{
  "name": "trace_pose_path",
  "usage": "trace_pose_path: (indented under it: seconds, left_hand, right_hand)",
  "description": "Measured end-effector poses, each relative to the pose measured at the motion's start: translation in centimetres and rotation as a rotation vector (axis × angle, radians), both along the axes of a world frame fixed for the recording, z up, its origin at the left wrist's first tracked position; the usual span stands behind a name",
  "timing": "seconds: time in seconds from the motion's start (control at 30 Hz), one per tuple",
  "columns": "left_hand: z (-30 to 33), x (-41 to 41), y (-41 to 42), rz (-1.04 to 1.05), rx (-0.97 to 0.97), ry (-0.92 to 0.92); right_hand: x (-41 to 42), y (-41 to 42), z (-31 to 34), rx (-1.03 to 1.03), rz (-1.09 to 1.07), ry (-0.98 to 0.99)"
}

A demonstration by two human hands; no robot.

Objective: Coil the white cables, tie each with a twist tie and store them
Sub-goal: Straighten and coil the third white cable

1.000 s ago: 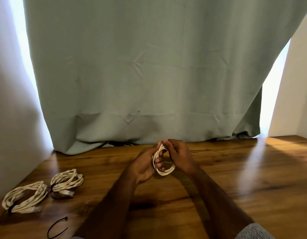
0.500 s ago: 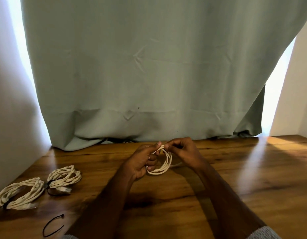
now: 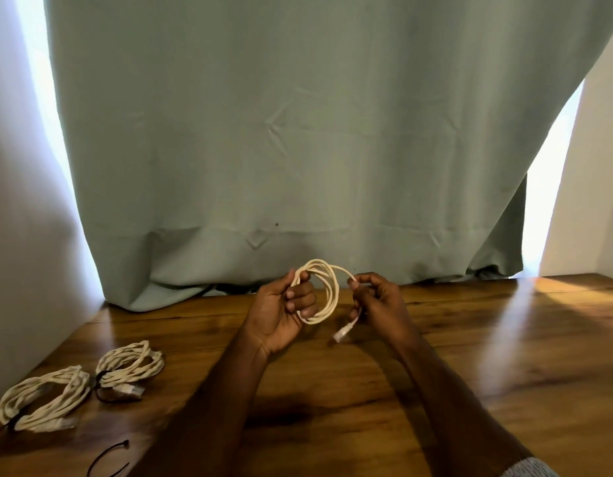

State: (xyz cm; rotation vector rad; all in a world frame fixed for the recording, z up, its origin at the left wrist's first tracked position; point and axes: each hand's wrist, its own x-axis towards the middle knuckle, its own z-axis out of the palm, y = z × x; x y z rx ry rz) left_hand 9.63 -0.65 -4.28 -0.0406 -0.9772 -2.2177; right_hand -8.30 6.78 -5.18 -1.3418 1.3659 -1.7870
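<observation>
My left hand (image 3: 281, 313) grips a white cable (image 3: 327, 290) wound in several loops, held upright above the middle of the wooden table (image 3: 487, 356). My right hand (image 3: 379, 299) pinches the cable's free end just to the right of the coil; the white plug (image 3: 343, 333) hangs below its fingers. Two coiled white cables lie at the left: one coil (image 3: 131, 364) with a black tie and a second coil (image 3: 43, 399) nearer the corner. A loose black twist tie (image 3: 107, 457) lies at the front left.
A green curtain (image 3: 298, 149) hangs behind the table and touches its far edge. A white wall (image 3: 19, 235) closes the left side, another stands at the far right. Bright window light shows on both sides of the curtain.
My hands have moved apart. The right hand has drawn the cable's end out to the right of the coil, and the plug now hangs free below it. The coil sits higher.
</observation>
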Motion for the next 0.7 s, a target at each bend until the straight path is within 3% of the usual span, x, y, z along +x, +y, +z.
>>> trace_pose_path:
  seconds: [0.1, 0.4, 0.53, 0.7]
  left_hand:
    - [0.3, -0.1, 0.1, 0.049, -0.010, 0.045]
    - [0.8, -0.1, 0.2, 0.261, 0.058, 0.046]
    - [0.7, 0.0, -0.4, 0.280, 0.072, 0.051]
    - [0.2, 0.6, -1.5, 0.311, -0.033, 0.001]
  right_hand:
    - [1.2, 0.0, -0.4, 0.077, 0.001, 0.000]
    - [4.0, -0.4, -0.9, 0.276, 0.127, 0.458]
    - [4.2, -0.6, -0.7, 0.242, 0.083, 0.958]
    - [3.2, 0.1, 0.0, 0.029, 0.142, 1.069]
